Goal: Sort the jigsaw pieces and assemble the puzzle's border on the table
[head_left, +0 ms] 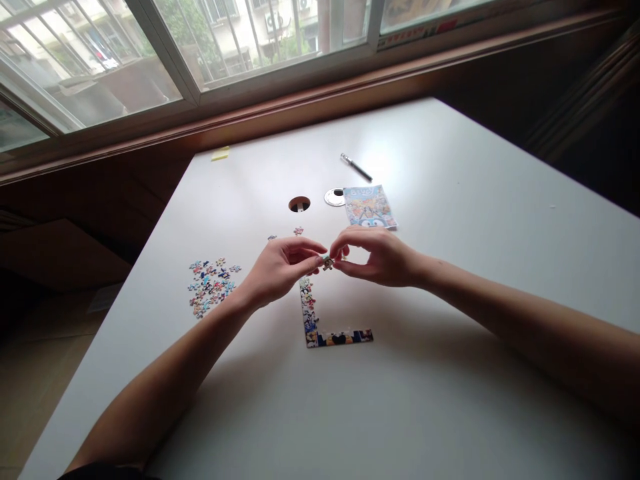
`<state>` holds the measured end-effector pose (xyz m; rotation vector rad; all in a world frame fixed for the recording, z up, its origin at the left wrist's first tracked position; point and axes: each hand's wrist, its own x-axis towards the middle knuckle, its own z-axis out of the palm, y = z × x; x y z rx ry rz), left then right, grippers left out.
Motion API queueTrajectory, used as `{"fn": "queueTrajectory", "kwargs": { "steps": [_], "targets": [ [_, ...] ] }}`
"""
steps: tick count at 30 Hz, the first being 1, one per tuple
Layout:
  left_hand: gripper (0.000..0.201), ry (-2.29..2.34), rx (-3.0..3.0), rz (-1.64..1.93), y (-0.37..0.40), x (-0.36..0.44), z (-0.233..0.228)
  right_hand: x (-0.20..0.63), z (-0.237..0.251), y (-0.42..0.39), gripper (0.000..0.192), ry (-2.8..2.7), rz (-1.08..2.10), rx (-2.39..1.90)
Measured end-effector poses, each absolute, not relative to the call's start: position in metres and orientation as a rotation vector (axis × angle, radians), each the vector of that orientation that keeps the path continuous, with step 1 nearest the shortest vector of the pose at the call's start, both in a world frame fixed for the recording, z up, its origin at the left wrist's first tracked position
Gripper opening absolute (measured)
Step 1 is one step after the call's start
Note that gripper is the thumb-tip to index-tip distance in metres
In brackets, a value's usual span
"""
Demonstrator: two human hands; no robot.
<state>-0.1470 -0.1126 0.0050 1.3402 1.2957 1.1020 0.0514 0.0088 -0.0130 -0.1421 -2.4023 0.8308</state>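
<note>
A small jigsaw puzzle piece [327, 263] is held up over the table between the fingertips of both hands. My left hand [277, 270] pinches its left side with thumb and fingers. On the other side, the thumb and curled index finger of my right hand [383, 257] close on its edge. Beneath them lies an L-shaped strip of joined jigsaw pieces [309, 317], its upper end partly hidden by my left hand. A loose pile of puzzle pieces [210, 287] is spread to the left of my left hand.
A printed picture sheet [370, 205] lies just beyond my right hand, beside a round silver lid [334, 197]. Farther back are a pen [357, 167] and a yellow sticky note [220, 153]. The white table [425, 400] has a round cable hole [299, 204]; a window stands behind it.
</note>
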Motion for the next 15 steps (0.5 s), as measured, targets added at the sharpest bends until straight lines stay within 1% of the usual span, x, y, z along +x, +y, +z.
{"fn": "queueTrajectory", "kwargs": {
  "steps": [3,8,11,15],
  "targets": [
    [0.029,1.269,1.336,1.052,-0.1134,-0.1467,0.0045,0.0523,-0.0133,0.0091,0.006,-2.378,0.875,-0.208],
    [0.021,1.298,1.274,1.128,-0.1146,-0.1442,0.0039,0.0545,-0.0101,0.0081,0.008,-2.374,0.959,-0.234],
    [0.022,1.272,1.216,1.155,-0.1151,-0.1411,0.0015,0.0543,-0.0103,0.0073,0.012,-2.382,0.945,-0.198],
    [0.021,1.249,1.235,1.157,-0.1158,-0.1391,-0.0025,0.0534,-0.0127,0.0078,0.013,-2.386,0.909,-0.19]
  ]
}}
